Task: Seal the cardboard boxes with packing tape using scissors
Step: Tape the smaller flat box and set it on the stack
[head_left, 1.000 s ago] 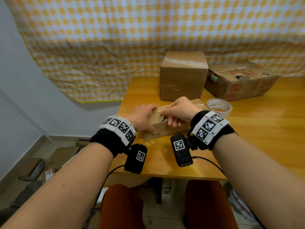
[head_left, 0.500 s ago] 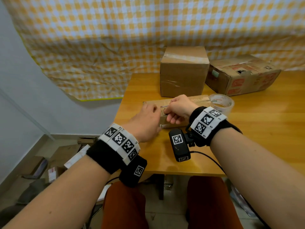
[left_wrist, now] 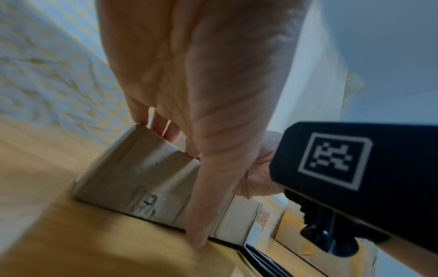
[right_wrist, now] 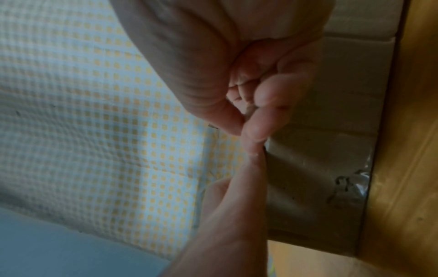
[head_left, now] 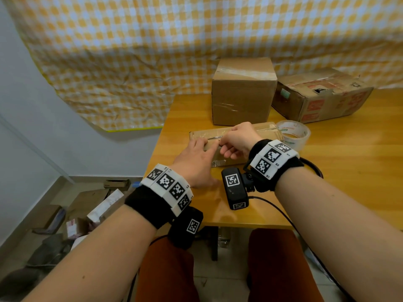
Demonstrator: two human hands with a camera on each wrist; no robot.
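Note:
A flat cardboard box (head_left: 201, 135) lies across the wooden table (head_left: 340, 171) in front of me. My left hand (head_left: 194, 162) rests on its near left part, fingers straight on the top, thumb down at the front face (left_wrist: 132, 178). My right hand (head_left: 235, 141) sits on the box top with curled fingers, thumb and fingertips pinching what looks like clear tape (right_wrist: 247, 110) at the box's edge (right_wrist: 320, 168). Crumpled clear tape (head_left: 218, 163) shows on the front face. A tape roll (head_left: 294, 134) stands at the box's right end. No scissors are in view.
A tall taped box (head_left: 243, 92) stands behind the flat one. A worn box with red print (head_left: 320, 94) sits at the back right. A checked cloth (head_left: 152, 51) hangs behind. Cardboard clutter (head_left: 93, 205) lies on the floor to the left.
The flat box has been turned to lie straight across the table. My left hand went from gripping its left end to lying flat on top. The right hand stays curled on the box top.

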